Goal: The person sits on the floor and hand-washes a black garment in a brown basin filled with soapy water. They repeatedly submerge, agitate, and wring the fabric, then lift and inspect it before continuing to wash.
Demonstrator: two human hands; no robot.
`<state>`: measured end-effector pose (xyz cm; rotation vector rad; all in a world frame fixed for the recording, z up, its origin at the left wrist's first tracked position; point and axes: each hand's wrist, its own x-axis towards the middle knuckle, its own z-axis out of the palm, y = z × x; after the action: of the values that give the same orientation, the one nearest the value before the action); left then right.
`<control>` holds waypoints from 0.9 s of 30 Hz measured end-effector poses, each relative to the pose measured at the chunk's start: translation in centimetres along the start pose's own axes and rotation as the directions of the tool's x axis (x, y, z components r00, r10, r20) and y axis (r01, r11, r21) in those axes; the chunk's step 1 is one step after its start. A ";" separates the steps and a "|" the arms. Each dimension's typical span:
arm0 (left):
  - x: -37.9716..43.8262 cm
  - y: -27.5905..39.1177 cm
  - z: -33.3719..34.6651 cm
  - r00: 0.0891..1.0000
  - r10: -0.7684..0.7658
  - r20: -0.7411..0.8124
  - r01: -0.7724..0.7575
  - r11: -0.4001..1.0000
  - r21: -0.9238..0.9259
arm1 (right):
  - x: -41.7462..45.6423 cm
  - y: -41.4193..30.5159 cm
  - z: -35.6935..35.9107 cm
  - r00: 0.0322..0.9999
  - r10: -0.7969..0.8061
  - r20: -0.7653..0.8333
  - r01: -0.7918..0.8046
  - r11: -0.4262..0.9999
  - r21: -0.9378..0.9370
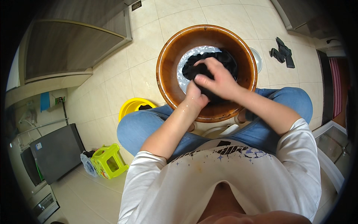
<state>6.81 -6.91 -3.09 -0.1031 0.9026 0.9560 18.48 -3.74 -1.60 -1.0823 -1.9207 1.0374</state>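
A large brown glazed basin [167, 75] stands on the floor between my knees. Soapy grey water [183, 63] covers its bottom, and a soaked black cloth [223, 60] lies bunched in it. Part of the cloth is raised between my hands. My left hand [195, 93], wet and flecked with suds, holds it low on the near side, fingers mostly hidden. Over the top curves my right hand [219, 79], slightly blurred, with thumb and fingers around the black fabric.
A yellow basin [125, 107] with dark cloth inside sits beyond my left knee. Dark cloth pieces [284, 53] lie on the tiles at right. A white bowl [257, 60] is partly behind the brown basin. At left stand a green plastic stool [109, 162] and a grey cabinet [57, 154].
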 end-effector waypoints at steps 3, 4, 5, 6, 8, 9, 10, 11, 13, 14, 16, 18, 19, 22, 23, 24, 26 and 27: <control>2.8 -2.1 -6.6 0.623 0.382 0.682 -0.302 0.923 -0.240 | -1.9 -5.5 0.5 0.943 -0.322 0.083 0.330 0.938 -0.106; 2.5 -2.0 -6.5 0.702 0.325 0.634 -0.470 0.880 0.070 | -2.4 -6.5 0.0 0.912 -0.378 0.157 0.398 0.909 -0.126; 1.6 -1.8 -6.8 0.773 0.300 0.559 -0.561 0.734 0.382 | -2.7 -6.6 0.2 0.878 -0.455 0.148 0.472 0.873 -0.120; 0.4 -1.5 -6.5 0.825 0.304 0.477 -0.564 0.502 0.656 | -2.4 -6.6 -0.4 0.852 -0.507 0.130 0.519 0.850 -0.088; -3.8 -0.5 -1.7 0.897 0.417 0.148 -0.421 0.705 0.570 | -1.0 -5.9 -1.1 0.836 -0.548 0.029 0.549 0.835 -0.044; -6.6 0.5 3.2 0.940 0.331 -0.086 -0.326 0.943 0.062 | -0.1 -5.0 -1.6 0.844 -0.534 -0.056 0.532 0.846 -0.044; -7.6 1.2 3.7 0.950 0.296 -0.096 -0.303 0.951 -0.063 | 0.7 -4.7 -2.1 0.914 -0.399 -0.071 0.402 0.914 0.045; -8.6 1.5 3.8 0.954 0.292 0.065 -0.287 0.955 -0.075 | 1.2 -4.2 -2.4 0.964 -0.241 -0.109 0.253 0.961 0.111; -8.6 0.7 3.9 0.897 0.439 0.062 -0.433 0.897 -0.088 | 1.8 -2.7 -2.3 0.959 -0.244 -0.145 0.250 0.968 0.025; -7.8 0.5 3.1 0.882 0.461 0.097 -0.454 0.887 -0.085 | 2.2 -1.7 -2.3 0.979 -0.167 -0.113 0.166 0.986 -0.020; -4.5 0.2 -1.0 0.924 0.369 -0.106 -0.361 0.929 0.085 | 3.3 2.3 -2.4 0.997 0.023 -0.074 -0.022 1.000 0.009; -2.0 -0.4 -3.5 0.883 0.302 -0.360 -0.221 0.943 0.250 | 3.7 8.0 -3.4 0.958 0.161 -0.236 -0.183 0.980 -0.078; -1.2 -1.0 -3.9 0.856 0.333 -0.395 -0.207 0.921 0.329 | 3.8 10.1 -3.8 0.963 0.169 -0.208 -0.206 0.964 -0.169; 4.4 -1.1 -6.3 0.653 0.744 0.142 -0.394 0.174 0.902 | 3.8 11.5 -2.0 0.974 0.214 -0.070 -0.225 0.928 -0.297; 4.7 -0.5 -5.1 0.579 0.753 0.313 -0.187 -0.250 0.950 | 3.8 12.9 -1.0 0.973 0.221 -0.067 -0.229 0.891 -0.391; 5.0 0.4 -4.3 0.644 0.707 0.293 -0.082 -0.316 0.945 | 3.8 12.7 -0.1 0.968 0.225 -0.113 -0.252 0.862 -0.440; 6.7 1.4 -5.3 0.789 0.594 0.159 0.095 -0.374 0.923 | 3.4 12.3 2.0 0.955 0.264 -0.133 -0.296 0.840 -0.454; 7.7 1.3 -5.6 0.852 0.516 0.090 0.152 -0.408 0.900 | 2.3 13.4 3.1 0.953 0.267 -0.143 -0.302 0.832 -0.466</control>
<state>4.33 -3.57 -11.74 1.6386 2.0057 0.0351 19.51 1.85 -14.33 -1.7085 -2.0548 0.6571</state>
